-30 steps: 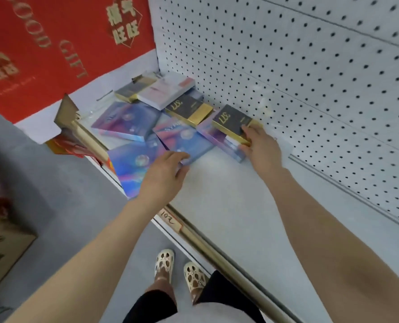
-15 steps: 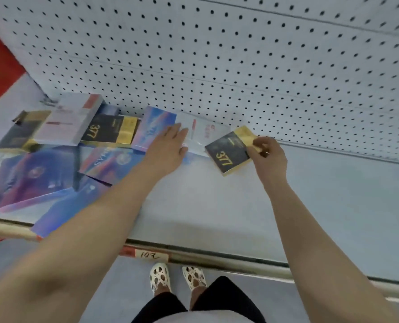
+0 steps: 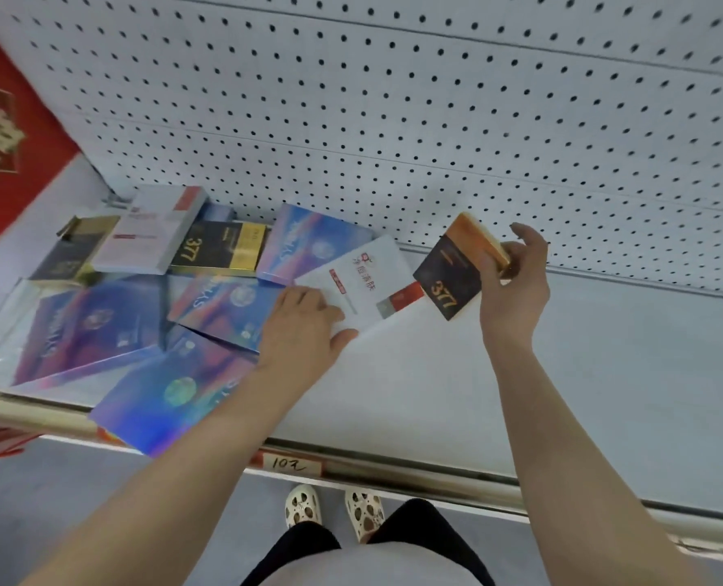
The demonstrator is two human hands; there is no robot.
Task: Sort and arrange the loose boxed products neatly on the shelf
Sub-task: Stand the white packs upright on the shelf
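At centre right of the frame my right hand [image 3: 514, 285] pinches a black-and-gold "377" box [image 3: 452, 277] by its gold end, tilted and lifted off the grey shelf [image 3: 541, 387]. My left hand [image 3: 304, 327] rests its fingers and thumb on the near corner of a white box [image 3: 361, 285] lying flat at centre. Left of it, holographic blue boxes [image 3: 93, 332] lie jumbled, with a second "377" box [image 3: 218, 249] against the pegboard [image 3: 393, 112]. A price tag [image 3: 287, 463] sits on the rail at lower centre.

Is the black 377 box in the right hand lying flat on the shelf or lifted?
Lifted. The right hand grips the black 377 box by its gold end, tilted, lower corner raised off the shelf.
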